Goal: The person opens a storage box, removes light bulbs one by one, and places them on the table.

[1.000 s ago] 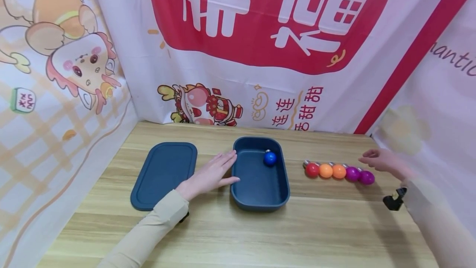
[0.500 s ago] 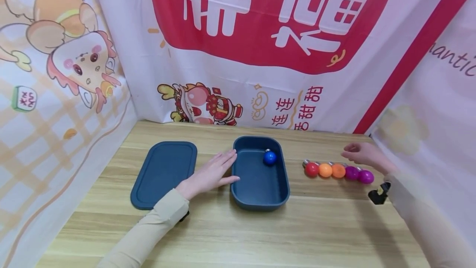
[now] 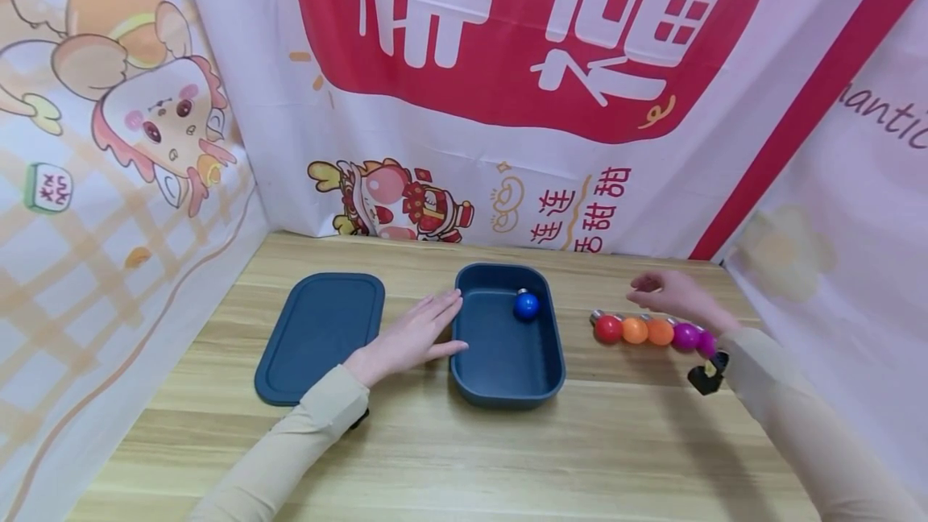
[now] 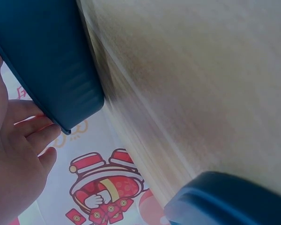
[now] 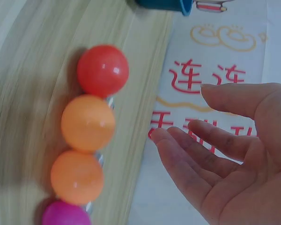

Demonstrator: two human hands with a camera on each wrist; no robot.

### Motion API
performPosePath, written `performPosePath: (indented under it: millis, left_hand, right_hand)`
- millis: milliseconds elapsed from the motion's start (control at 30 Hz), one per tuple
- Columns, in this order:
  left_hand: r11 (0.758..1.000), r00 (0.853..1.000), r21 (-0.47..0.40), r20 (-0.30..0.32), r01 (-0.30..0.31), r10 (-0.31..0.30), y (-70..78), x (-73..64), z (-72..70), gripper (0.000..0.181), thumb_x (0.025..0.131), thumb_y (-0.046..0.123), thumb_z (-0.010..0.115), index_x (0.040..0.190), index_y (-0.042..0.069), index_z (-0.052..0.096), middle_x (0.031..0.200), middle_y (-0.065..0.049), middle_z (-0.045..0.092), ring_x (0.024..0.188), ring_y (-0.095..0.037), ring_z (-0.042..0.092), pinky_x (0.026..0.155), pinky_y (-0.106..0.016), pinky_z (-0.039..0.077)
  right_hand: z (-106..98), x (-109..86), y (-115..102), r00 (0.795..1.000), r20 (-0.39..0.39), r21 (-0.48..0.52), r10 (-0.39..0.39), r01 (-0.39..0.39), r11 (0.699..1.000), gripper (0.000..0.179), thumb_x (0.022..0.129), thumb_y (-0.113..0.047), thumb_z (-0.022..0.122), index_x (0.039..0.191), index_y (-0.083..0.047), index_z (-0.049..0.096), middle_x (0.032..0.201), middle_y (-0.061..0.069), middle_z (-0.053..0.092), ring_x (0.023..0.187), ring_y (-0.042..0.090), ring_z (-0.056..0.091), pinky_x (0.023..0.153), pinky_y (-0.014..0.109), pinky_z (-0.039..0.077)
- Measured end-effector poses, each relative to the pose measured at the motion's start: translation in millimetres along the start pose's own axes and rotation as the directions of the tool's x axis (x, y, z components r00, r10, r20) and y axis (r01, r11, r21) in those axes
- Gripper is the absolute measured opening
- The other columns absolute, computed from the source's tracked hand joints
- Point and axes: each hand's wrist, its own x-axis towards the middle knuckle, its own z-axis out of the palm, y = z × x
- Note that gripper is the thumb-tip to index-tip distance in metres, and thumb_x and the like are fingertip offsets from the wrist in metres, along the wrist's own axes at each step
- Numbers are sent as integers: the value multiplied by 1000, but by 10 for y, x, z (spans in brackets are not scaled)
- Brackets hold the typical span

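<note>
My left hand (image 3: 409, 341) lies with straight fingers against the left rim of a dark blue box (image 3: 507, 365); in the left wrist view its fingertips touch the box's edge. Inside the box, near its back right, sits a blue round light bulb (image 3: 526, 306) with a metal base. To the right of the box is a row of bulbs: one red bulb (image 3: 608, 329), two orange bulbs (image 3: 660, 333) and two purple bulbs (image 3: 685, 337), the last partly hidden by my right wrist. My right hand (image 3: 674, 295) hovers just behind the row, fingers loosely bent, holding nothing.
A flat dark blue lid (image 3: 322, 337) lies left of the box, beside my left forearm. The wooden table (image 3: 580, 449) meets a printed cloth (image 3: 500, 151) at the back and more cloth at both sides.
My right hand has moved left from beyond the right end of the bulb row to behind its orange and red bulbs. My left hand, the box and the bulbs stay in place.
</note>
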Motion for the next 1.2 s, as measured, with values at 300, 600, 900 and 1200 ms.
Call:
performPosePath:
  millis: [300,600,900,1200]
  left_hand:
    - [1000,1000,-12,5,4,-4,3,7,-2,79,99,56,50,154,3,32,163,-16,29,152,-29,29,127,-47,22]
    - [1000,1000,-9,4,6,-6,6,12,-1,79,99,56,50,154,3,32,163,-15,29,152,-28,30,127,-46,21]
    - [1000,1000,-2,7,1,-1,32,5,-13,78,99,56,51,154,3,33,163,-16,30,152,-27,29,127,-46,22]
    - [1000,1000,0,11,7,-7,24,2,-19,78,99,56,50,154,3,32,163,-14,29,152,-27,29,126,-49,24]
  right_hand:
    - [93,149,-233,996,70,60,63,-67,996,47,97,-37,62,128,-2,57,127,22,63,108,31,64,94,49,56]
    - [213,288,-533,995,89,94,35,-43,995,49,98,-37,61,130,-1,57,125,21,65,106,30,65,93,45,58]
    - [402,477,-779,997,65,90,-50,44,995,43,97,-27,64,127,3,60,119,22,69,99,28,70,87,39,61]
    - [513,567,-1008,995,50,69,-88,84,994,45,96,-27,65,128,4,60,119,21,69,101,28,69,88,41,60]
